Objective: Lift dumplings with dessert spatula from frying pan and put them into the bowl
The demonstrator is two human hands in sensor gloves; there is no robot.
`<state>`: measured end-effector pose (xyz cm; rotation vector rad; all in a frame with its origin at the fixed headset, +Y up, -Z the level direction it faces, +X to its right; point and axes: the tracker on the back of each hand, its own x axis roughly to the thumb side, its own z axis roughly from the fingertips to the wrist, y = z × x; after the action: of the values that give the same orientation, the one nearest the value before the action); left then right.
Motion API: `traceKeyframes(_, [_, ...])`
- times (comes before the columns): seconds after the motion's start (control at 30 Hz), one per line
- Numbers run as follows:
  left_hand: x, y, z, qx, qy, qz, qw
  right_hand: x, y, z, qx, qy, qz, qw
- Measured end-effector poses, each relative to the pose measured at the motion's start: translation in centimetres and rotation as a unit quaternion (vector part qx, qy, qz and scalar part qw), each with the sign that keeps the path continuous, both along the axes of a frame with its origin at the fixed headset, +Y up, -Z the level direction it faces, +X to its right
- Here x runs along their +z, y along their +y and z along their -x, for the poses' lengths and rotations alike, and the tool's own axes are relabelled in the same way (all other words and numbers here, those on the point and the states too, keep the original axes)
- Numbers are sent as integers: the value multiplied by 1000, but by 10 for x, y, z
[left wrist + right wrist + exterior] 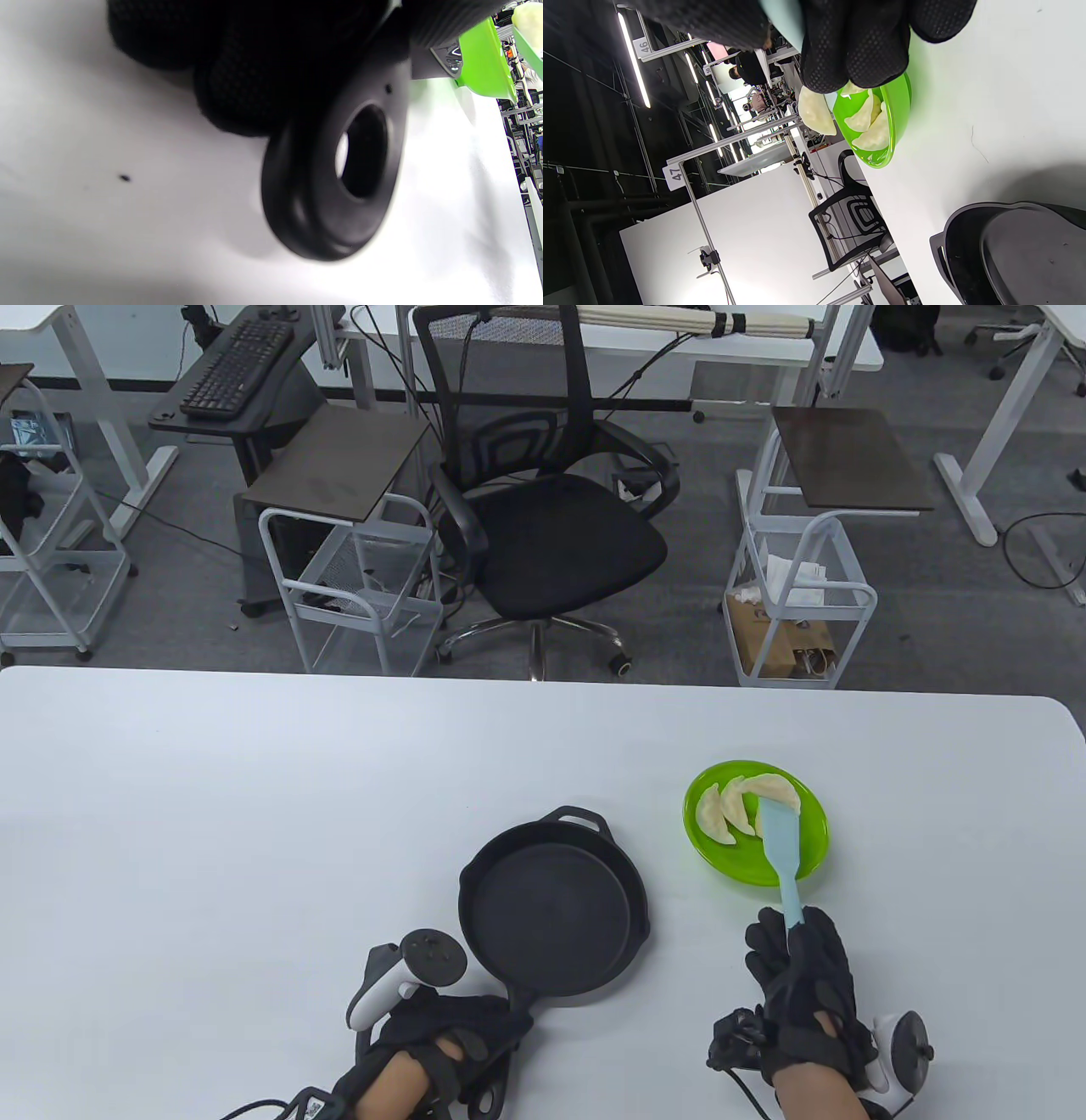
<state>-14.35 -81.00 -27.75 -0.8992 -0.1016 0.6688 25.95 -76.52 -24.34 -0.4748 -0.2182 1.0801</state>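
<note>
Three dumplings (736,811) are held in the bowl (806,857), at 2 o'clock from the pan (556,920). The spatula (782,857) is gripped by the right hand (802,993), the pan handle (331,186) by the left hand (441,1044).

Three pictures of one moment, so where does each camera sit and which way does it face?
Table view: overhead, facing down; both hands, left hand, right hand.
Left wrist view: low, along the table; gloved fingers on the pan handle.
Right wrist view: sideways; fingers, dumplings.
All share the green bowl.
</note>
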Motion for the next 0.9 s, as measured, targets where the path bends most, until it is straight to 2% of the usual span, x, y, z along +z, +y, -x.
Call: traceKeyframes(0.9, [0,0,0,2,1,1,1000,2,-2,-7,55,-28,3,998])
